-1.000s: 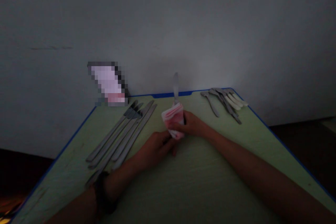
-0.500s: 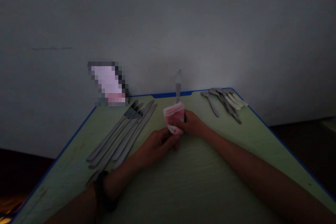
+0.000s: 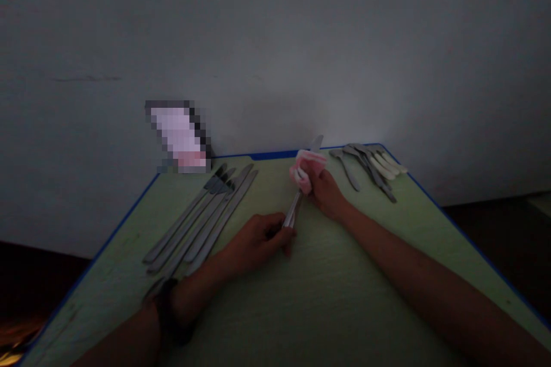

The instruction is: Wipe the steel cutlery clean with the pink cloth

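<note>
My left hand (image 3: 267, 235) is closed around the handle end of a silver table knife (image 3: 293, 209), which points away and up to the right. A folded pink and white cloth (image 3: 309, 167) is wrapped round the middle of the knife, gripped by my right hand (image 3: 326, 192). Beyond the cloth the blade tip sticks out. Several long silver knives (image 3: 206, 221) lie side by side on the table, left of my left hand. Spoons (image 3: 348, 172) lie at the far right, past my right hand.
The pale green table (image 3: 275, 309) has a blue edge and stands against a grey wall (image 3: 275, 40). A pixelated upright device (image 3: 176, 132) leans at the back left. White-handled cutlery (image 3: 385, 166) lies beside the spoons. A dark band sits on my left wrist.
My right hand and the cloth have slid up the knife, away from my left hand, uncovering the handle. The knife now tilts to the right. My left hand has stayed nearly in place.
</note>
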`<state>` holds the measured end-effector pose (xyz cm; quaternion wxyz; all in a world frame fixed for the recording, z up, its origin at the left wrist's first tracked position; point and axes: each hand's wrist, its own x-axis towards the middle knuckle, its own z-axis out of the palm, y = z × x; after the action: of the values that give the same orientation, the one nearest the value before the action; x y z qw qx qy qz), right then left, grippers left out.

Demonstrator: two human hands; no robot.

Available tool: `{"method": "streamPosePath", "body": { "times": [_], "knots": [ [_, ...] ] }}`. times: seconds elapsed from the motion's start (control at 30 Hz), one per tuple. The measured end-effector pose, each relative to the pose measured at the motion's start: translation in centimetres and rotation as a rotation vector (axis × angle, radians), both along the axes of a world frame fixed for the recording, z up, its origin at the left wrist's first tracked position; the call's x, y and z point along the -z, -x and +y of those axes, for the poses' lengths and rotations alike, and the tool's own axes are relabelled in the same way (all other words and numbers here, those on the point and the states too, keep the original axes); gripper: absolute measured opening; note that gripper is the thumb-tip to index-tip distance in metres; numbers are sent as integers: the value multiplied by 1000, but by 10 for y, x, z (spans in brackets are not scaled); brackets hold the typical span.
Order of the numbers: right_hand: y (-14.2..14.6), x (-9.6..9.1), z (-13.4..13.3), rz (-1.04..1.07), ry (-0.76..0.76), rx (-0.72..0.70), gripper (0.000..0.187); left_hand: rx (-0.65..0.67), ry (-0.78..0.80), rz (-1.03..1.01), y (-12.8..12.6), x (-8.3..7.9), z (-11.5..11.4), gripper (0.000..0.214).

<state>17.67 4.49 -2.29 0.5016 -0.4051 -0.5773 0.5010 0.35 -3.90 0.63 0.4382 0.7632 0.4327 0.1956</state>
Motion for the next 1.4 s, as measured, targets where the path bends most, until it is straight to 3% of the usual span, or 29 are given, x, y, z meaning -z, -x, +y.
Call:
{"method": "streamPosePath", "body": {
  "times": [0.3,0.47,0.7,1.0,1.4],
  "knots": [
    [1,-5,-8,-235,-122,-143,37,-93,103,-86,-2,3,3,34],
    [1,-6,-10,-300,-92,-147,39,-65,29,-5,-3,4,2,33],
    [2,-8,-10,-246,-84,-146,41,-42,-33,20,-1,5,3,35],
    [5,-5,-4,84,46,-6,46,-28,-19,36,-3,3,1,36],
    [2,-6,-7,-165,-72,-57,40,-33,-5,41,-4,2,1,32]
  ]
}}
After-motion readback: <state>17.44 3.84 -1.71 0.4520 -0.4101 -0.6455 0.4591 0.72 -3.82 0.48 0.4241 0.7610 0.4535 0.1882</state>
